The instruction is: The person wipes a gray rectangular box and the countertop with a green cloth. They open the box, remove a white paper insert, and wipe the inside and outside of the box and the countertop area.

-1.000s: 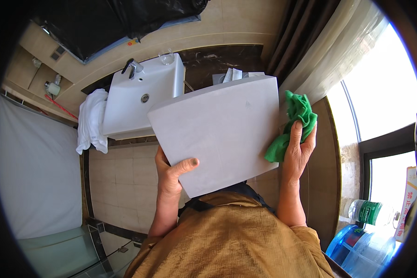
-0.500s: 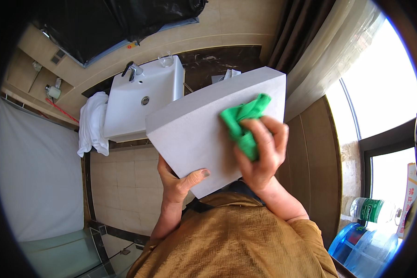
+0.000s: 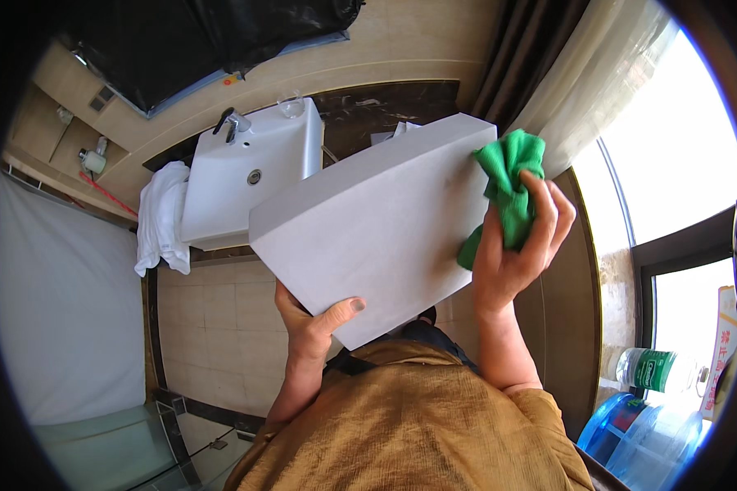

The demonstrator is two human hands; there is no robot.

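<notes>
A pale grey-white box-shaped panel [image 3: 377,221] is held up, tilted, in front of my body. My left hand [image 3: 313,321] grips its lower left edge, thumb on the face and the other fingers hidden underneath. A crumpled green cloth [image 3: 512,184] is pinched in my right hand [image 3: 516,254] at the panel's right edge. Part of the cloth lies over that edge, with its upper end sticking out past the corner. What the underside of the panel looks like is hidden.
A white washbasin [image 3: 250,180] with a tap [image 3: 234,124] and a glass [image 3: 291,105] stands beyond the panel. A white towel [image 3: 164,217] hangs at its left. On the right are curtains [image 3: 606,90], a window, a plastic bottle [image 3: 651,370] and a large blue water jug [image 3: 643,438].
My right hand has moved the green cloth rightward from the middle of the panel's face to its right edge. The panel has shifted slightly left, still in my left hand.
</notes>
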